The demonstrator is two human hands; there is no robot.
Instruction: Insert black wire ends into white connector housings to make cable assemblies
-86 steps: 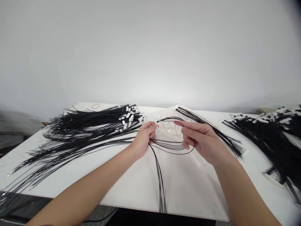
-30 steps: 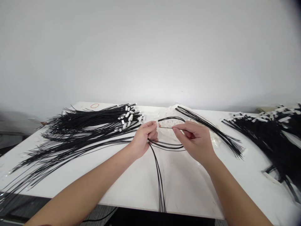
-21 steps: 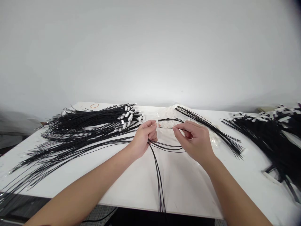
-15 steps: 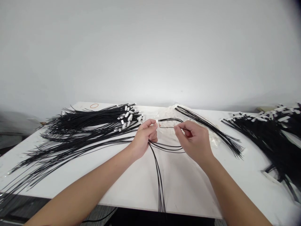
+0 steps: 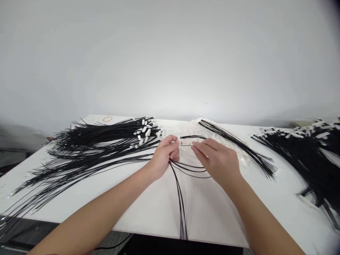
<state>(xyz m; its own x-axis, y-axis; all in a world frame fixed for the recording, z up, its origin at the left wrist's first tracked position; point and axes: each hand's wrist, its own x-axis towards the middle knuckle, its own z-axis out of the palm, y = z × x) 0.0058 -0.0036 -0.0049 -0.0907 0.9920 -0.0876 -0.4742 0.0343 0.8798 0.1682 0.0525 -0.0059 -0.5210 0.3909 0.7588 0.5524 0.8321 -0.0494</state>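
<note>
My left hand (image 5: 166, 156) is closed, pinching a small white connector (image 5: 179, 139) between thumb and fingers. Several black wires (image 5: 192, 136) run from the connector toward the right and loop back. More wires (image 5: 180, 205) pass under that hand and hang over the table's front edge. My right hand (image 5: 217, 156) is closed in a pinch on one thin black wire (image 5: 187, 145), which reaches across the gap to the connector. Its fingertips are a short way right of the connector. The wire's end at the connector is too small to make out.
On the left lies a large pile of black wires (image 5: 101, 138) with white connectors. A smaller wire bundle (image 5: 236, 148) rests on a clear bag (image 5: 190, 125) of white pieces. Another heap of wires (image 5: 305, 159) covers the right side. An orange rubber band (image 5: 107, 119) lies at the back of the white table (image 5: 148, 209).
My right hand has slid slightly left along the wire, its fingertips now nearer the connector and straighter. My left hand keeps its pinch on the connector.
</note>
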